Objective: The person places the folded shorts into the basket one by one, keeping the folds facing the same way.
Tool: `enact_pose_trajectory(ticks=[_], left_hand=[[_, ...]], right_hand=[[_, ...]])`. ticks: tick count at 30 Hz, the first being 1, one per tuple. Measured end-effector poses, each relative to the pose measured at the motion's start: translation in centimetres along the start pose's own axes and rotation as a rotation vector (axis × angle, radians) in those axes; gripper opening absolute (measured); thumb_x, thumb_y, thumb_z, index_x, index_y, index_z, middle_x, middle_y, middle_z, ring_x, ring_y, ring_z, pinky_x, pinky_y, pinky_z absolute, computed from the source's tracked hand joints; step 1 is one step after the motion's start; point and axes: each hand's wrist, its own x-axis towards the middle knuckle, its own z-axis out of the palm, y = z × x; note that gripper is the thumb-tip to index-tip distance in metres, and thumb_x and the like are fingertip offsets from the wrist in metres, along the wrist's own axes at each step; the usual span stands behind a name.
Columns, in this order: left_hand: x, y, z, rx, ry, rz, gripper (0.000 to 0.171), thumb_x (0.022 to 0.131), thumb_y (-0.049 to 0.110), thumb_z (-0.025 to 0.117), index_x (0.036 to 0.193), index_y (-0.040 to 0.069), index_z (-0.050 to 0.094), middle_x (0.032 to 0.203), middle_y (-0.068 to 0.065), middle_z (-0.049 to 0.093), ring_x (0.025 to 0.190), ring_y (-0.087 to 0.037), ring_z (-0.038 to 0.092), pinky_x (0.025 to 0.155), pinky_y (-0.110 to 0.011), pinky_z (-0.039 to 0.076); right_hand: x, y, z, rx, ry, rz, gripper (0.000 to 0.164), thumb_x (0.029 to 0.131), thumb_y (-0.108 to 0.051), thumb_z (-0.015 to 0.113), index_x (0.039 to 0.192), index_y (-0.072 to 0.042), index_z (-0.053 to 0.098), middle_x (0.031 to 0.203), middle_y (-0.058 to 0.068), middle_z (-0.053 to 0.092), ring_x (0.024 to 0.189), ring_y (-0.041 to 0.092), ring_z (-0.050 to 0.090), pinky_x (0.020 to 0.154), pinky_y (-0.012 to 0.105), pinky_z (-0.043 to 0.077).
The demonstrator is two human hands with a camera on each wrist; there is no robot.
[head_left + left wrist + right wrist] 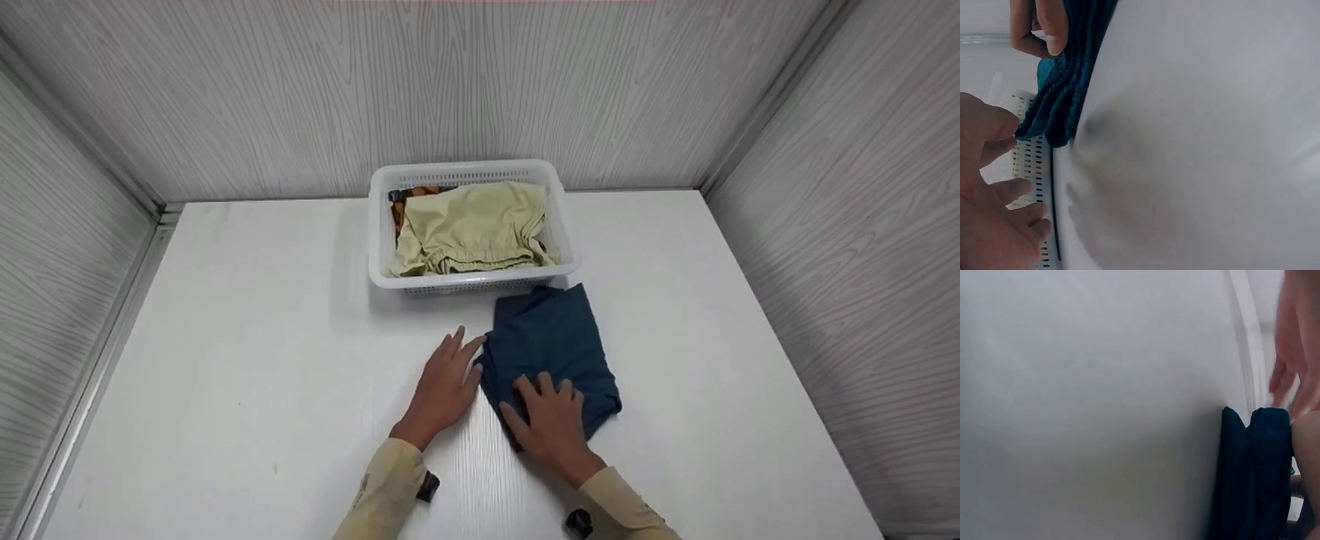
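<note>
A dark blue garment (pixel 551 337), folded into several layers, lies on the white table in front of the basket. My left hand (pixel 442 386) is at its left edge with fingers extended, the tips meeting or nearly meeting the cloth. In the left wrist view, the left hand (pixel 994 191) has its thumb side by the gathered end of the stacked folds (pixel 1067 95). My right hand (pixel 553 424) rests on the near part of the garment, fingers spread and slightly bent. The right wrist view shows the layered edge (pixel 1255 472) beside that hand; most of its fingers are hidden there.
A white perforated basket (pixel 480 281) stands at the back of the table, just beyond the garment. In it lie a khaki garment (pixel 476 225) with a gathered waist and an orange-and-black patterned cloth (pixel 400 206). Grey wood-grain panels (pixel 420 90) enclose the white table (pixel 247 360).
</note>
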Motion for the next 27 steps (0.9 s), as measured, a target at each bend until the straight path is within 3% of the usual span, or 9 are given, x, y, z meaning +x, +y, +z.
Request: enact_pose_trajectory(ticks=[5,12,17,22,27], left_hand=[[0.6,0.0,-1.1,-0.022,-0.019,-0.02,0.045,0.105,0.017,0.052,0.148,0.005,0.05,0.156,-0.031,0.033,0.143,-0.054,0.028,0.116,-0.062,0.025],[1.9,-1.4,-2.1,-0.029,-0.1,-0.122,0.07,0.1,0.049,0.06,0.157,0.012,0.04,0.162,-0.026,0.024,0.149,-0.048,0.018,0.117,-0.063,0.02],[2.1,-2.9,-2.6,-0.037,-0.098,-0.25,0.083,0.092,0.053,0.069,0.156,0.01,0.038,0.159,-0.026,0.031,0.145,-0.046,0.028,0.115,-0.063,0.023],[1.7,-3.1,-3.2,-0.023,-0.061,-0.358,0.091,0.088,0.049,0.074,0.157,0.004,0.034,0.151,-0.025,0.044,0.136,-0.045,0.042,0.111,-0.061,0.03],[1.0,-2.9,-4.1,-0.226,0.009,-0.544,0.089,0.089,0.04,0.076,0.155,-0.002,0.033,0.15,-0.027,0.045,0.137,-0.042,0.045,0.111,-0.055,0.037]], right_hand=[[-1.9,-1.7,0.4,0.031,-0.021,-0.179,0.037,0.099,-0.043,0.062,0.12,-0.014,0.064,0.111,0.013,0.056,0.092,0.035,0.047,0.082,0.057,0.042],[-2.9,-1.6,0.2,0.151,-0.086,-0.435,0.024,0.1,-0.041,0.062,0.113,-0.02,0.065,0.105,0.001,0.053,0.09,0.018,0.037,0.083,0.047,0.039],[-2.2,0.0,-0.6,0.284,-0.252,-0.484,0.027,0.101,-0.04,0.062,0.12,-0.022,0.068,0.123,0.0,0.06,0.113,0.022,0.051,0.102,0.053,0.042],[-1.0,1.5,-1.7,0.378,-0.427,-0.487,0.031,0.101,-0.039,0.062,0.126,-0.021,0.068,0.144,0.004,0.057,0.138,0.028,0.046,0.117,0.064,0.022],[0.1,2.6,-2.2,0.438,-0.49,-0.508,0.031,0.099,-0.033,0.067,0.127,-0.02,0.07,0.148,0.003,0.055,0.143,0.032,0.041,0.118,0.066,0.012]])
